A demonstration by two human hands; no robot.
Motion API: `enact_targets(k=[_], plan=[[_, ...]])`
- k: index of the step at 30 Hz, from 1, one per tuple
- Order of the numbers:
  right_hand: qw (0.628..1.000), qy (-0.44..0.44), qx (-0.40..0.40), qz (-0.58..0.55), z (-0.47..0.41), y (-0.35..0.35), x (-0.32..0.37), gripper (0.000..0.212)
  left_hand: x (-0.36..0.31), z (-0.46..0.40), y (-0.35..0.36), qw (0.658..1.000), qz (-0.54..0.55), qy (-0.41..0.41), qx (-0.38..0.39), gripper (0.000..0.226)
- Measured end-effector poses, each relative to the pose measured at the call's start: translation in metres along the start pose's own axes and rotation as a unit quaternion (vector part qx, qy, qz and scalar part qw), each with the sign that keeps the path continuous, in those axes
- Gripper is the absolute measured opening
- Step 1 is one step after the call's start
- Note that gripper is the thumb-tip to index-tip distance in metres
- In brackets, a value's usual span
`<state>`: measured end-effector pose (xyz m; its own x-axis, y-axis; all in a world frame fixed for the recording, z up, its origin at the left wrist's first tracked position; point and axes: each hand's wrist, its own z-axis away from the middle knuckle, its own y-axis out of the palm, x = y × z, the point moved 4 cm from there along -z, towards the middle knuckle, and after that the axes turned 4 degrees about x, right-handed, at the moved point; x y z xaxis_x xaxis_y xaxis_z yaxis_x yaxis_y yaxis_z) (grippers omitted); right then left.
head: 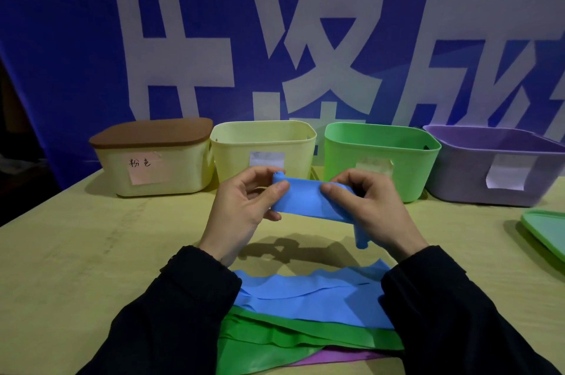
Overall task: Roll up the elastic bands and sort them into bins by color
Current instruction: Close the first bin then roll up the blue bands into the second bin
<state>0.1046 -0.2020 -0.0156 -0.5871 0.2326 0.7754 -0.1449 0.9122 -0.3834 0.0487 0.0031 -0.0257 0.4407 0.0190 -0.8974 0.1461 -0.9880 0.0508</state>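
Blue elastic band (308,200): held above the tabletop (76,252), stretched between both hands; one end is seen hanging below the right hand (373,209). Left hand (244,206): fingers curled and clamped on the band's left end. Right hand: fingers pinched on its right end. Flat bands laid near the sleeves: blue (312,298), green (275,341), purple (339,354), stacked. Four bins ranged behind: lidded cream bin (153,170), yellow bin (263,142), green bin (382,151), purple bin (495,166). A green lid (547,231) is placed at right.
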Motion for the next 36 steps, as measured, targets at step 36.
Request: enact_targets(k=[36], plan=[[1.0,-0.017,-0.005,0.007,0.0,-0.003,0.004,0.024,-0.003,0.0,0.005,0.999,0.004,0.032,0.03,0.028]])
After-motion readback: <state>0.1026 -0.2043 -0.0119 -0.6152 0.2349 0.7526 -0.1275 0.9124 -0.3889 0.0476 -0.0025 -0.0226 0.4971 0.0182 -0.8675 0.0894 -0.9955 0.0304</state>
